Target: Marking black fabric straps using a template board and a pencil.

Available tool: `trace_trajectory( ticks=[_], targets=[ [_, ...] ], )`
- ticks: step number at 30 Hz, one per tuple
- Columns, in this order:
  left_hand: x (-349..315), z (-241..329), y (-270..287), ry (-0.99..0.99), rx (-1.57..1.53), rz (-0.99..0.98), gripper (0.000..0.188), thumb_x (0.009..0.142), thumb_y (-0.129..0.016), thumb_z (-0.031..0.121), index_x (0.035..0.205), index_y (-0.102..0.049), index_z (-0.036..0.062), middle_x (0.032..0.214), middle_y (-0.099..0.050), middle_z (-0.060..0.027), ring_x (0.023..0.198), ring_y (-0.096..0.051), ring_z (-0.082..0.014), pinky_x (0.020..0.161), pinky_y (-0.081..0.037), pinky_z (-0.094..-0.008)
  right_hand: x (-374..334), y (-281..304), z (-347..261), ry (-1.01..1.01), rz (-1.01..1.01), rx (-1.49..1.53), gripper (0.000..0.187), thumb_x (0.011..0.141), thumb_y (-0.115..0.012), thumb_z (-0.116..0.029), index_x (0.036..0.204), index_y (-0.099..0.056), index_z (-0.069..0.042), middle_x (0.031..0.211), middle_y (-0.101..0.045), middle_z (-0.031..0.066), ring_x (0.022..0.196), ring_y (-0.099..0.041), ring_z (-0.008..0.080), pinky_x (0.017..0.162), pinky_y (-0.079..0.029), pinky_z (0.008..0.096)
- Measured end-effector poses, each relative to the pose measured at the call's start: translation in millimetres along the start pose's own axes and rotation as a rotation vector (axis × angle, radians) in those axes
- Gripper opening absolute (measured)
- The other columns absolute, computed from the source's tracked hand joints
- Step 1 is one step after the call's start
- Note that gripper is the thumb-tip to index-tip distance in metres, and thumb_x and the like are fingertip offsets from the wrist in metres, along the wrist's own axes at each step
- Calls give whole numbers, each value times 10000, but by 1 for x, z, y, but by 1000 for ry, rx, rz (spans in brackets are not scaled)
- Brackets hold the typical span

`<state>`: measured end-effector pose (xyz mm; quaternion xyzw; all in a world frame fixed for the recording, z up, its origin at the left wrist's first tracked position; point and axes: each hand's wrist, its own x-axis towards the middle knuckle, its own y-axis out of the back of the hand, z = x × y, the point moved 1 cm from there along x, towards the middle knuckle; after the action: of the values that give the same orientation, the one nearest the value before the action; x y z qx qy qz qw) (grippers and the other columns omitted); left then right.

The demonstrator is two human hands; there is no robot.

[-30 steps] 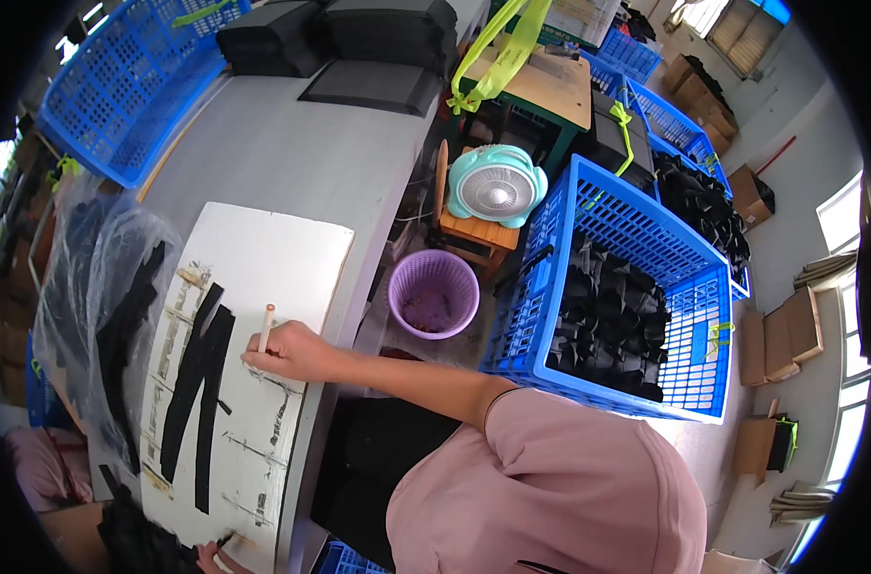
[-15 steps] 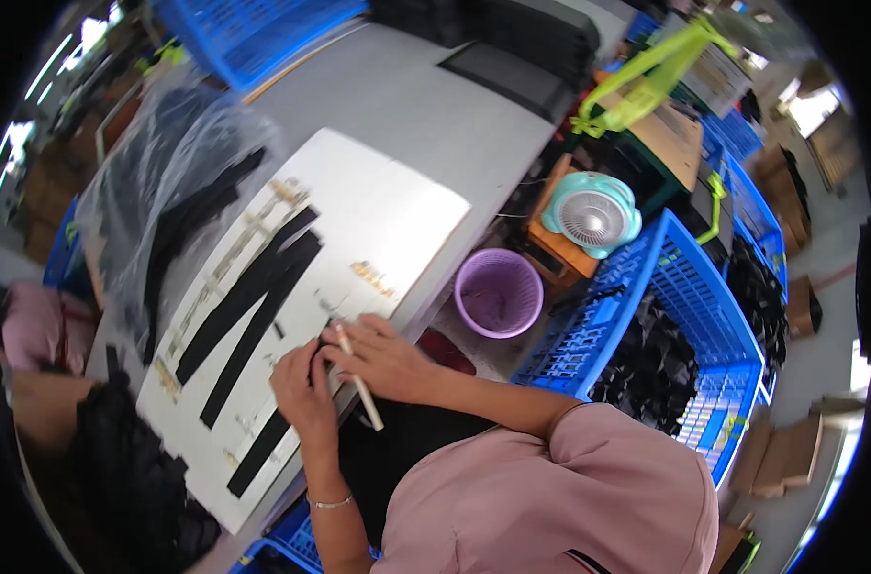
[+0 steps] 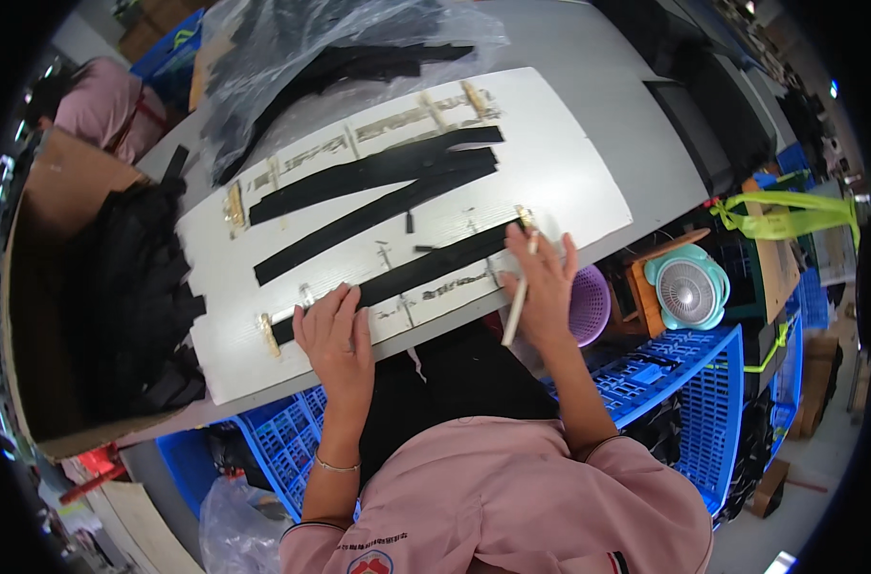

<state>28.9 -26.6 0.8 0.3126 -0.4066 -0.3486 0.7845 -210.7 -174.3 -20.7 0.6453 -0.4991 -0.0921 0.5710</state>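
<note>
A black fabric strip (image 3: 435, 260) lies along the near edge of a white board (image 3: 569, 172), between tan taped marks at its ends. My left hand (image 3: 338, 335) rests with outstretched fingers by the strip's left part. Near the strip's right end, my right hand (image 3: 546, 287) has a slim cream-coloured pencil (image 3: 517, 308) held between its fingers, with some fingertips on the board. Farther back on the board are more black strips (image 3: 378, 170), partly crossing each other. Two small black scraps (image 3: 410, 222) sit between them and the near strip.
Clear plastic (image 3: 254, 67) covers black strips at the back. A cardboard box (image 3: 48, 239) of black pieces stands left. At right are a purple basket (image 3: 589, 304), a turquoise fan (image 3: 689, 290) and blue crates (image 3: 718, 430). Another person (image 3: 110, 110) sits at the far left.
The view has swung left. My hands were close together at the board's near edge; they are now apart, at either end of the near strip. The pencil stays in my right hand.
</note>
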Motion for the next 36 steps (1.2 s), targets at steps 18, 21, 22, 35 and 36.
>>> trace_trajectory(
  ticks=[18, 21, 22, 35, 36],
  targets=[
    [-43, -45, 45, 163, 110, -70, 632, 926, -745, 262, 1462, -527, 8, 1529, -504, -162, 1489, -378, -347, 1229, -103, -596, 7, 1, -5, -1, 41, -43, 354, 1008, -572, -143, 1344, -621, -43, 1374, -657, 78, 1354, -519, 265, 1224, -259, 488],
    [-46, -48, 41, 133, 74, -37, 630, 925, -745, 255, 1455, -527, -8, 1520, -509, -172, 1476, -401, -340, 1234, -153, -565, 22, 7, -43, -15, 70, 198, 348, 1015, -554, -122, 1347, -618, -39, 1372, -654, 110, 1320, -550, 271, 1221, -264, 469],
    [-45, -49, 41, 135, 68, -37, 630, 925, -745, 255, 1455, -527, -8, 1520, -509, -172, 1476, -401, -340, 1234, -153, -565, 28, 5, -56, -7, 29, 307, 348, 1031, -518, -107, 1359, -608, -35, 1297, -690, 139, 1279, -587, 260, 1216, -270, 465],
    [-42, -49, 41, 155, 44, -29, 638, 915, -747, 277, 1464, -530, 34, 1510, -513, -161, 1448, -440, -320, 1216, -225, -530, 67, -76, -178, -170, -435, 1055, 196, 1036, -599, -125, 1053, -717, 31, 861, -675, 39, 726, -576, 63, 655, -453, 209],
    [-43, -48, 42, 153, 48, -29, 634, 916, -745, 281, 1468, -534, 53, 1514, -508, -157, 1447, -441, -317, 1213, -230, -526, 66, -77, -179, -155, -425, 1030, 179, 1029, -606, -120, 1031, -711, 24, 856, -674, 51, 716, -585, 83, 641, -455, 231]
  ],
)
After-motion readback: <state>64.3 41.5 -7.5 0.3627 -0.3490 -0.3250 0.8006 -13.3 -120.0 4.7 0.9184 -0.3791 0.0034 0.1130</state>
